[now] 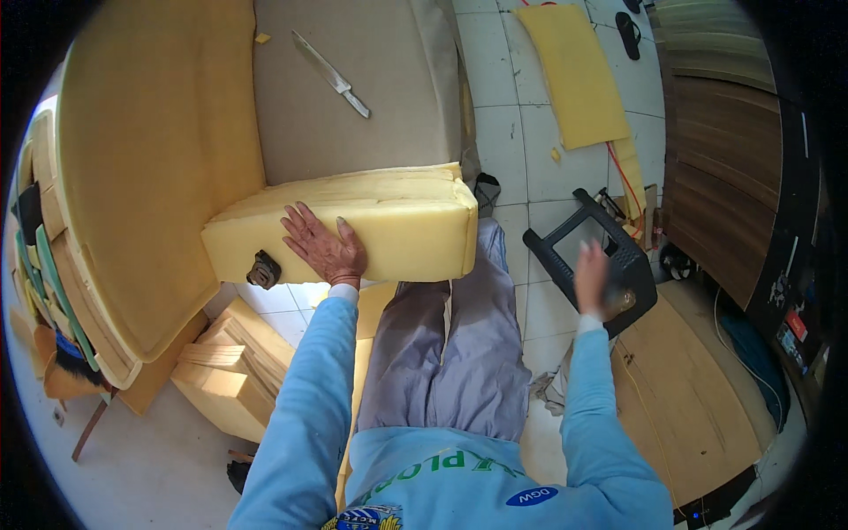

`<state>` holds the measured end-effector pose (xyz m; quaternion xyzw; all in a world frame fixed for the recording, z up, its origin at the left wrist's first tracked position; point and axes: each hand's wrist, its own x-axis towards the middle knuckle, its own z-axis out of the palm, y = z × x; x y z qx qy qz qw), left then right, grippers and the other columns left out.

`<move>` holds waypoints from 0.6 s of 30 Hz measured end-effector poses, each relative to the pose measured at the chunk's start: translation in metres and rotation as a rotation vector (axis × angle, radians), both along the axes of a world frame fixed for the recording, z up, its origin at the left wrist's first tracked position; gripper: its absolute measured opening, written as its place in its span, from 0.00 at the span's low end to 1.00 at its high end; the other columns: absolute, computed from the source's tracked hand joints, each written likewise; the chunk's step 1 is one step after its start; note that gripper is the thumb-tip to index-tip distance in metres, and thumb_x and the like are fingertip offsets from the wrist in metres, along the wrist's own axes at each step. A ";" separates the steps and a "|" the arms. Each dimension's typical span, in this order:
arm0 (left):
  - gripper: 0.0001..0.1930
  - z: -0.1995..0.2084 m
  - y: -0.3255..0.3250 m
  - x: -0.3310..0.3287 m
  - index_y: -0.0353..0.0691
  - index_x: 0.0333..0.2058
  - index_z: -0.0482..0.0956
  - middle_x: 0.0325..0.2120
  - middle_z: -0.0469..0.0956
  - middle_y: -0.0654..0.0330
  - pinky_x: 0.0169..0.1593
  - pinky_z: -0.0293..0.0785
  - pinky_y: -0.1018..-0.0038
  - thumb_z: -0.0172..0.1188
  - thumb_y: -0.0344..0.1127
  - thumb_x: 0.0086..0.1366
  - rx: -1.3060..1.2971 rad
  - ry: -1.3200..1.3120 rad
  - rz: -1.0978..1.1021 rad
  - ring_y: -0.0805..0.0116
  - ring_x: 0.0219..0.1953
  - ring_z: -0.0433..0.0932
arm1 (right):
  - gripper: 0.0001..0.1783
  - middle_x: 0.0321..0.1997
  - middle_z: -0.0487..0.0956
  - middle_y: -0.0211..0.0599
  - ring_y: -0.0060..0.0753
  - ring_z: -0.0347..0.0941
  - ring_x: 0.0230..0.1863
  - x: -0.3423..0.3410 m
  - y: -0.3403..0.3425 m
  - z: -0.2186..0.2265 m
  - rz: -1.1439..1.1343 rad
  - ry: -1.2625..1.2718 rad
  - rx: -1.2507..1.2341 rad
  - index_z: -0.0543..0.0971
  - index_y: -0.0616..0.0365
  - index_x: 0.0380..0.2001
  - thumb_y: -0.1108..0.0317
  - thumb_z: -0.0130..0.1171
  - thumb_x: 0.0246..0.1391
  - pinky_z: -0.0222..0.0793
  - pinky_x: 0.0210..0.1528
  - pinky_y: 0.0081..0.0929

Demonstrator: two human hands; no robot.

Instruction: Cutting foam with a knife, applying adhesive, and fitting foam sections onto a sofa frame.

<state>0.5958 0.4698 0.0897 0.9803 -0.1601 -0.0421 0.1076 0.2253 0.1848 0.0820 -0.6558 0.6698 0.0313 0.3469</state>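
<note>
My left hand [325, 246] lies flat, fingers spread, on the yellow foam of a sofa armrest [415, 234]. Just left of it on the same foam is a small dark object [263, 269], perhaps a tape measure. My right hand [592, 278] is smeared by motion over a black plastic stool [632, 265], its fingers pointing away from me. Beside that hand a brownish, blurred thing [621, 302] shows on the stool; I cannot make out what it is. On the grey sofa seat [389, 53] rests a long knife [331, 74] with a pale handle.
Yellow foam covers the sofa's backrest [159, 150] at left. Below the armrest stand stacked foam blocks [234, 371]. A foam sheet [574, 75] and a black sandal [628, 35] lie on the tiled floor [495, 132]. A wooden board [693, 397] is at right, near thin cords.
</note>
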 end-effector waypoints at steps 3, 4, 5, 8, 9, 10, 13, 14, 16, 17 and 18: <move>0.40 -0.004 -0.002 -0.002 0.38 0.72 0.48 0.74 0.44 0.49 0.74 0.27 0.50 0.39 0.56 0.67 -0.020 -0.034 -0.019 0.48 0.76 0.37 | 0.30 0.67 0.71 0.51 0.37 0.66 0.68 0.121 0.006 -0.010 0.287 -0.443 0.349 0.66 0.65 0.66 0.57 0.51 0.68 0.60 0.67 0.29; 0.40 -0.003 0.007 0.003 0.38 0.72 0.48 0.74 0.44 0.49 0.74 0.27 0.50 0.39 0.56 0.67 -0.007 -0.031 -0.021 0.48 0.76 0.37 | 0.28 0.67 0.70 0.50 0.38 0.64 0.70 0.176 0.018 0.001 0.358 -0.551 0.463 0.68 0.65 0.64 0.57 0.51 0.68 0.58 0.69 0.28; 0.41 -0.004 0.007 0.003 0.39 0.72 0.48 0.74 0.45 0.49 0.74 0.26 0.49 0.40 0.57 0.67 -0.029 -0.032 -0.013 0.47 0.76 0.37 | 0.31 0.73 0.63 0.47 0.36 0.59 0.73 0.212 0.011 -0.005 0.555 -0.511 0.570 0.64 0.63 0.68 0.56 0.50 0.69 0.52 0.73 0.30; 0.42 -0.009 -0.006 -0.004 0.39 0.72 0.50 0.74 0.45 0.48 0.73 0.25 0.48 0.40 0.58 0.66 -0.074 -0.010 -0.006 0.46 0.76 0.38 | 0.33 0.76 0.55 0.47 0.43 0.48 0.77 0.274 0.006 -0.045 1.247 -0.253 0.378 0.61 0.60 0.70 0.51 0.44 0.70 0.47 0.76 0.33; 0.41 -0.011 -0.015 -0.007 0.39 0.72 0.51 0.74 0.46 0.48 0.73 0.24 0.48 0.39 0.59 0.66 -0.091 -0.005 0.000 0.46 0.76 0.38 | 0.37 0.78 0.52 0.47 0.45 0.44 0.78 0.278 0.007 -0.059 1.381 -0.154 0.308 0.59 0.59 0.71 0.45 0.42 0.69 0.44 0.77 0.34; 0.41 -0.011 -0.009 -0.005 0.39 0.72 0.51 0.74 0.46 0.48 0.73 0.24 0.48 0.39 0.59 0.66 -0.085 -0.002 -0.003 0.46 0.76 0.38 | 0.37 0.78 0.52 0.47 0.45 0.44 0.78 0.290 0.022 -0.056 1.377 -0.156 0.315 0.59 0.59 0.71 0.45 0.42 0.69 0.44 0.77 0.34; 0.41 -0.009 0.006 0.000 0.40 0.72 0.52 0.73 0.47 0.48 0.73 0.25 0.47 0.38 0.59 0.65 -0.078 -0.009 0.005 0.46 0.76 0.38 | 0.56 0.78 0.50 0.46 0.46 0.41 0.79 0.314 0.041 -0.033 1.126 0.131 1.004 0.56 0.61 0.72 0.23 0.34 0.57 0.37 0.78 0.35; 0.41 -0.009 0.011 0.000 0.41 0.72 0.52 0.73 0.47 0.48 0.73 0.25 0.47 0.37 0.60 0.65 -0.066 -0.001 0.016 0.45 0.76 0.38 | 0.56 0.78 0.50 0.46 0.46 0.41 0.79 0.318 0.041 -0.022 1.120 0.129 1.010 0.56 0.61 0.72 0.23 0.34 0.57 0.37 0.78 0.35; 0.41 -0.009 0.009 0.002 0.42 0.72 0.53 0.73 0.47 0.48 0.73 0.25 0.47 0.37 0.60 0.65 -0.071 0.006 0.022 0.44 0.76 0.38 | 0.53 0.77 0.55 0.48 0.45 0.47 0.78 0.316 0.028 -0.005 1.163 0.177 1.020 0.59 0.62 0.70 0.25 0.35 0.59 0.41 0.77 0.35; 0.41 -0.010 0.006 0.003 0.42 0.72 0.53 0.73 0.47 0.48 0.73 0.26 0.46 0.37 0.60 0.65 -0.084 0.004 0.014 0.44 0.75 0.38 | 0.48 0.73 0.63 0.48 0.47 0.55 0.75 0.303 0.024 -0.016 1.095 0.109 0.995 0.65 0.62 0.67 0.30 0.39 0.62 0.46 0.75 0.34; 0.41 -0.009 0.006 0.001 0.42 0.71 0.54 0.73 0.48 0.48 0.73 0.26 0.46 0.37 0.60 0.64 -0.086 0.008 0.007 0.43 0.75 0.38 | 0.48 0.73 0.63 0.48 0.47 0.55 0.75 0.295 0.021 -0.015 1.085 0.113 1.000 0.65 0.62 0.67 0.30 0.39 0.62 0.46 0.75 0.34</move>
